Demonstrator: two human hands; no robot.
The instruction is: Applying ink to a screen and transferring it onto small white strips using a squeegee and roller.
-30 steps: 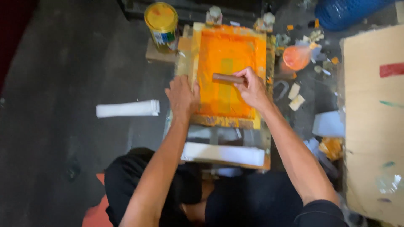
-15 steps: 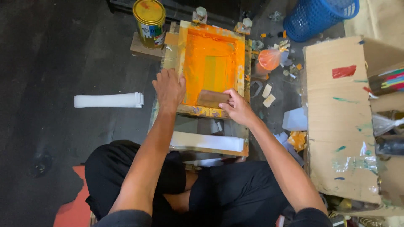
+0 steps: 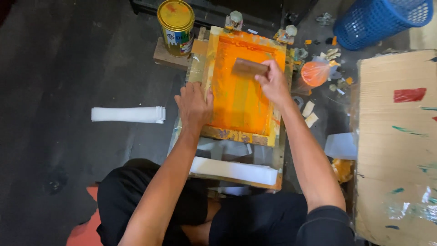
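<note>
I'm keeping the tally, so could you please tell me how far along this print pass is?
Done: orange ink coats the whole screen frame. In hand: the right hand holds the wooden squeegee at the far end, while the left hand presses the frame's near left edge. Left: probably the pull toward the person.

1. Round metal tin [image 3: 175, 22] with a yellow lid smeared red: stands upright on a small wooden block at the far left corner of the orange printing frame. A paper label [image 3: 175, 37] wraps its wall, white with blue and green patches.

2. Large flat brown cardboard sheet [image 3: 395, 136], perhaps an opened box: lies at the right edge of view. It bears a red rectangular patch [image 3: 409, 94] near its top, with green and teal paint streaks and a glossy tape strip lower down.

3. Clear plastic bag holding orange paint [image 3: 315, 73]: sits on the floor just right of the frame, between it and the cardboard.
</note>
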